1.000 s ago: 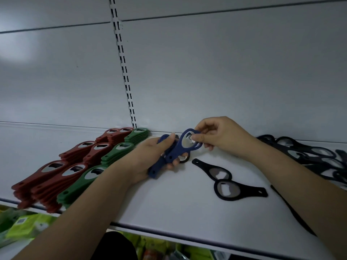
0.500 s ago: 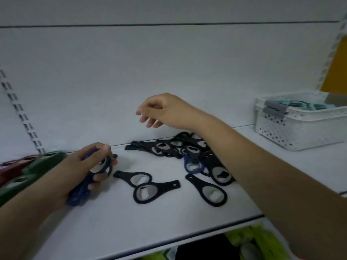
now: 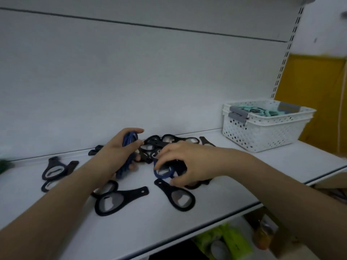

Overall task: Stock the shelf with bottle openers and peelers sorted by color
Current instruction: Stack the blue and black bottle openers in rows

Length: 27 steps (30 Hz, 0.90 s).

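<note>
My left hand [image 3: 118, 154] grips a stack of blue bottle openers [image 3: 128, 141], held on edge above the white shelf [image 3: 187, 228]. My right hand [image 3: 187, 164] pinches the round head of another blue bottle opener [image 3: 163, 173] that lies at the front of a pile of black bottle openers [image 3: 169, 141]. Loose black openers lie in front of my hands [image 3: 180, 197] [image 3: 116, 201], and two more sit at the left [image 3: 54, 169]. A bit of green [image 3: 3, 164] shows at the far left edge.
A white perforated basket [image 3: 262, 132] stands at the right end of the shelf with teal items [image 3: 262, 110] inside. The white back panel rises behind. Yellow-green packages [image 3: 225, 243] sit on the shelf below. A yellow wall is at the far right.
The view has swung right, away from the red and green rows. My left hand has carried the blue stack to the black pile. My right hand has dropped from the air onto a blue opener.
</note>
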Motion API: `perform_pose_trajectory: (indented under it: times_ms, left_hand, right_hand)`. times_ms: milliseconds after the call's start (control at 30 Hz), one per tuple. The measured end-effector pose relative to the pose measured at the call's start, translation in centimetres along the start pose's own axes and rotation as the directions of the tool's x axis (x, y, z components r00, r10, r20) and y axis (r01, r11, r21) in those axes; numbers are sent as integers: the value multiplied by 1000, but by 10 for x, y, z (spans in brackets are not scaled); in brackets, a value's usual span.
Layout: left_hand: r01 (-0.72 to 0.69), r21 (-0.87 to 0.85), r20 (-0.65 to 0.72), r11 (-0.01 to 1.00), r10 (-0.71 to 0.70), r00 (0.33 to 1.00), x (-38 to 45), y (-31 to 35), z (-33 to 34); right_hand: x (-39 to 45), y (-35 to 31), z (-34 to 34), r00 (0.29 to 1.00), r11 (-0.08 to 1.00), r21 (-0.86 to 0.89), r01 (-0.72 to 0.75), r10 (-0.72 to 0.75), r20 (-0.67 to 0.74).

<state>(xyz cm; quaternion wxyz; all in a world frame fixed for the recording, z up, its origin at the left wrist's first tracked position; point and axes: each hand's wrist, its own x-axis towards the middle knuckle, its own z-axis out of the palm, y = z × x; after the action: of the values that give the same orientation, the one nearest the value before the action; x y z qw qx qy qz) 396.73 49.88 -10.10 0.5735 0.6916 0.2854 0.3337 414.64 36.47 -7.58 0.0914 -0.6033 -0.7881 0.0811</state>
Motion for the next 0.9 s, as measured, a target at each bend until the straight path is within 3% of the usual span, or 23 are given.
perform_pose_trajectory:
  times_ms: [100,200,300,400,500,567,667,733,800,900]
  left_hand:
    - [54,-107,9,993,-54,999,-1,-10,-5]
    - [69,-192,-12,979,-73,997,-1,-8,-5]
    - [76,-219,-38,973,-87,996,-1,-8,-4]
    - [73,-203,-57,976,-86,995,-3,-8,-8]
    - [23,-176,-80,984,-38,996,-6,-4,-12]
    - [4,-212,-107,977,-27,994,-6,-1,-12]
    - [69,-393,-93,917,-114,989,-5,5,-13]
    - [158,-621,15,767,-191,982,-5,9,-13]
    - [175,-755,80,632,-176,981,-4,10,-17]
    - [153,-780,107,607,-112,988,-6,10,-23]
  right_hand:
    - [12,14,7,996,972,-231,-33,14,-85]
    - [22,22,15,984,815,-580,24,-120,-129]
    - [25,22,14,945,813,-577,73,-241,-220]
    - [28,21,4,906,922,-386,11,-172,-387]
    - [28,13,-4,850,989,133,-59,120,-513]
    - [31,5,-10,807,900,433,-48,290,-514]
    - [39,-4,-16,838,664,748,2,407,-364]
    - [48,-7,-15,870,581,814,3,400,-289]
    - [58,-9,-12,881,580,815,-4,388,-272]
    - [71,-12,-8,865,580,814,-15,416,-280]
